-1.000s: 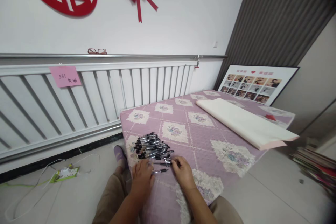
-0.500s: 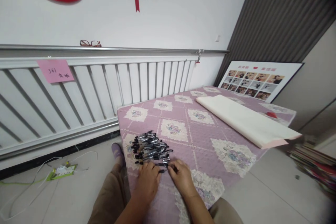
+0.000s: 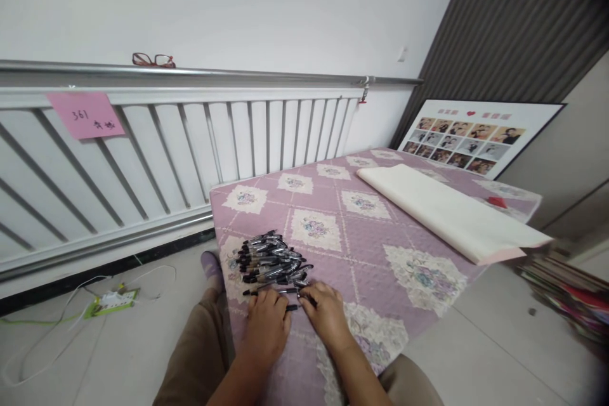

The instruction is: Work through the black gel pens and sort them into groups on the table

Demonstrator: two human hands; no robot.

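Clock centred on the pens, 12 straight ahead.

Cloth-covered table [image 3: 366,244]: floral patches, spreads out toward 2.
White radiator [image 3: 250,139]: on the wall, 10 round to 1.
Photo board [image 3: 469,136]: tilted, table's far end, 2 o'clock.
Pale folded sheet [image 3: 438,209]: lying flat, between 2 and 3.
Pink note [image 3: 86,115]: hung on the radiator, 10.
Pen heap [image 3: 271,260]: near corner of the table; dark ends, clear or shiny barrels, lying mostly crosswise, overlapping.
Left hand [image 3: 269,317]: at 6, palm down, fingers curved over pens at the heap's near edge; grip hidden, cannot tell.
Right hand [image 3: 326,311]: at 4, thumb and forefinger brought close at the end of one pen; whether they pinch it, cannot tell.
Eyeglasses [image 3: 164,61]: about 11, resting on the pipe [image 3: 238,75].
Nearest pen [image 3: 285,291]: 5 o'clock, between the hands. Second pen [image 3: 292,307]: just nearer, partly under left fingers.

Handling, my judgement: light, stiff, smooth barrels, apt to roll; clips may snag in the heap. Best held mid-barrel, thumb opposite forefinger.
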